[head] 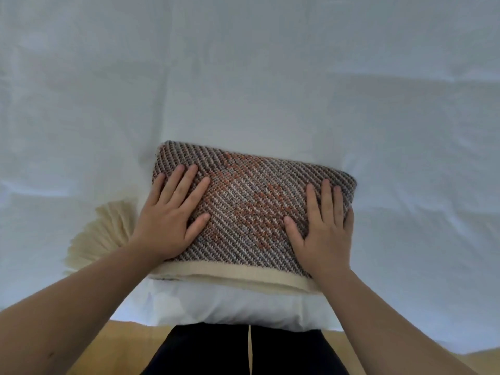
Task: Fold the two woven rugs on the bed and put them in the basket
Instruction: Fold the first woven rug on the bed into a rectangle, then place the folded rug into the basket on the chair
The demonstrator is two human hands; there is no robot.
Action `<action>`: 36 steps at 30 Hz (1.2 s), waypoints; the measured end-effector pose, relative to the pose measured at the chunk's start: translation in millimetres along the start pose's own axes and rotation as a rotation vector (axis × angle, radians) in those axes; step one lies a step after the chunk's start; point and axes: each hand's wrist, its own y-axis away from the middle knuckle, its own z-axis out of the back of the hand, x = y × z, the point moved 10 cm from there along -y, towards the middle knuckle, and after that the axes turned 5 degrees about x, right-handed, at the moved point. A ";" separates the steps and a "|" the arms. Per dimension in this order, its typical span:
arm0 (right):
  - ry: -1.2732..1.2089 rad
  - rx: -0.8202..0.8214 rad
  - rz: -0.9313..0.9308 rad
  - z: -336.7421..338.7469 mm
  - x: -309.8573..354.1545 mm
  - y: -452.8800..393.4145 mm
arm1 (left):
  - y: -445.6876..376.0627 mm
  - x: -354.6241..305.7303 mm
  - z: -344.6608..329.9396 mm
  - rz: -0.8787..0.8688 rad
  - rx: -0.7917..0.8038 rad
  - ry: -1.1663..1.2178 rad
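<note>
Dark trousers (216,353) with a pale cord hanging down the middle fill the bottom edge of my view, with a strip of tan floor (127,336) on either side. From there both bare forearms reach up and forward onto the bed. I see the left hand (173,212) lying flat, fingers straight and spread, palm pressing the left part of the folded woven rug (251,201). I see the right hand (324,231) flat as well, fingers straight and close together, pressing the right part near the rug's right edge. Neither hand curls round anything.

Between the hands shows the rug's diagonal weave in brown, grey and white, with orange patches across the middle. Its cream hem (230,276) runs along the near edge, layered where the fold lies. A cream fringe (105,234) fans out from under the left wrist onto the white bed sheet (243,77). That rug sits near the bed's near edge, straight ahead of me; the wrinkled sheet stretches away beyond it on all sides.
</note>
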 end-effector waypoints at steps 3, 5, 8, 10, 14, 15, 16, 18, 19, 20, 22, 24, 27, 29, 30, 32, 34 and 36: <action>-0.121 -0.054 -0.001 9.2 0.3 2.9 | 4.4 5.4 6.1 0.123 -0.014 0.157; -0.273 -0.086 -0.076 18.5 -4.7 6.9 | 6.5 14.0 12.8 0.303 -0.044 0.446; -0.684 -0.068 -0.352 20.0 -27.2 20.0 | 22.3 50.4 6.0 0.771 -0.179 1.030; -0.921 -0.019 -0.539 9.4 -44.9 28.5 | 29.5 61.2 -8.2 0.948 -0.098 1.248; -1.083 0.199 -0.679 -18.9 -58.9 35.0 | 35.7 53.9 -37.9 0.968 0.252 1.555; -1.096 0.224 -0.681 -21.9 -59.2 35.0 | 36.5 51.1 -41.1 0.954 0.301 1.589; -1.109 0.240 -0.677 -23.1 -57.9 34.7 | 36.8 51.1 -45.2 0.942 0.319 1.612; -1.131 0.242 -0.664 -22.9 -55.5 34.1 | 36.9 51.3 -47.5 0.925 0.284 1.642; -1.135 0.234 -0.657 -22.4 -55.4 34.4 | 38.4 51.9 -47.6 0.927 0.254 1.640; -1.133 0.224 -0.647 -20.1 -54.8 35.3 | 40.0 52.8 -45.6 0.925 0.218 1.630; -1.109 0.196 -0.617 -12.7 -52.8 37.9 | 43.0 55.8 -36.5 0.905 0.157 1.598; -1.074 0.155 -0.580 2.8 -50.6 42.8 | 46.7 56.1 -16.9 0.867 0.126 1.560; -1.074 0.075 -0.561 38.0 -45.5 56.6 | 55.7 50.0 24.9 0.816 0.122 1.510; -1.088 0.021 -0.554 69.2 -36.9 70.1 | 65.6 44.1 59.1 0.778 0.096 1.503; -1.102 -0.013 -0.549 87.9 -34.6 78.7 | 68.5 39.0 76.8 0.743 0.085 1.501; -1.125 -0.066 -0.525 123.8 -30.7 94.6 | 72.3 29.9 114.2 0.681 0.063 1.490; -1.130 -0.116 -0.517 162.0 -36.5 117.5 | 71.8 12.1 151.6 0.608 0.060 1.482; -1.145 -0.152 -0.519 194.1 -47.1 139.7 | 68.8 -6.9 184.3 0.530 0.069 1.488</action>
